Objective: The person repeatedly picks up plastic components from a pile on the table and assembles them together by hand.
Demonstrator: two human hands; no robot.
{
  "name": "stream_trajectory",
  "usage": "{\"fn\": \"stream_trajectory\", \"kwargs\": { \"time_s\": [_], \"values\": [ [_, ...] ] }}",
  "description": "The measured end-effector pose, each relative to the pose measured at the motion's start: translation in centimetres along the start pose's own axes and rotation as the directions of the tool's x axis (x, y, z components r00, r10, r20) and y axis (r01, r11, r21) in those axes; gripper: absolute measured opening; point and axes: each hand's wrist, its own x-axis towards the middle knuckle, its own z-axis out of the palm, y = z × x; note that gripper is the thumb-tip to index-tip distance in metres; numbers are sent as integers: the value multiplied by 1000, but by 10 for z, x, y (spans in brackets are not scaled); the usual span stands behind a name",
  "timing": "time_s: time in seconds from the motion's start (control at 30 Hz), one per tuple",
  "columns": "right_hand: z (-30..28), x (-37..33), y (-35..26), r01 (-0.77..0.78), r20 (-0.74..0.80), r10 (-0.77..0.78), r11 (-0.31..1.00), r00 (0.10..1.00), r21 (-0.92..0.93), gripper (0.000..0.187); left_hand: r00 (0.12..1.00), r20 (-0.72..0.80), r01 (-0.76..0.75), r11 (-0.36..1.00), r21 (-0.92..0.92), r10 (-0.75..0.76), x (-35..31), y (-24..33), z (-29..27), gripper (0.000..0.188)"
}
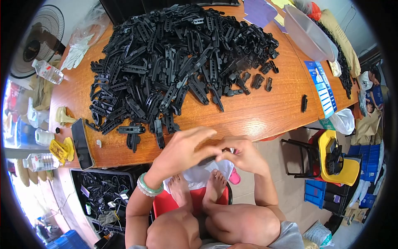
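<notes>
Above my lap, at the table's near edge, my two hands meet. My left hand (185, 150), with a pale green bracelet on its wrist, is curled and slightly blurred. Facing it, my right hand (243, 154) is closed with thumb and fingers bent inward. Between them shows a bit of a small black plastic part (207, 160), mostly hidden by the fingers. Just beyond my hands spreads a large heap of black plastic parts (166, 62), long ribbed pieces and smaller clips. Several lie loose at its near edge, among them an upright long piece (159, 133).
On the wooden table (248, 112) are a phone (82, 143) at left, a lone black part (304, 103), a blue leaflet (321, 89) and a translucent basin (309, 33). A crate of black parts (101, 195) stands below left; a yellow chair (338, 159) is right.
</notes>
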Motion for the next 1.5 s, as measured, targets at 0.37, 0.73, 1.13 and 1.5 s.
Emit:
{"fn": "stream_trajectory", "kwargs": {
  "time_s": [0.37, 0.73, 1.13, 1.5],
  "values": [
    [-102, 94, 88, -255, -747, -327, 798, 579, -546, 28, 990, -57, -63, 756, 651, 131, 85, -45, -14, 37],
    [-135, 166, 130, -157, -673, -235, 870, 702, -468, 47, 997, 65, -18, 715, 699, -38, 133, -51, -4, 65],
    [-56, 117, 93, 16, -553, -297, 890, 779, -455, 33, 990, 141, -81, 745, 662, -17, 78, -42, -7, 57],
    [-29, 75, 42, 122, -563, -441, 849, 699, -514, 22, 980, -152, -57, 918, 393, 126, 46, -22, -70, 28]
  ]
}}
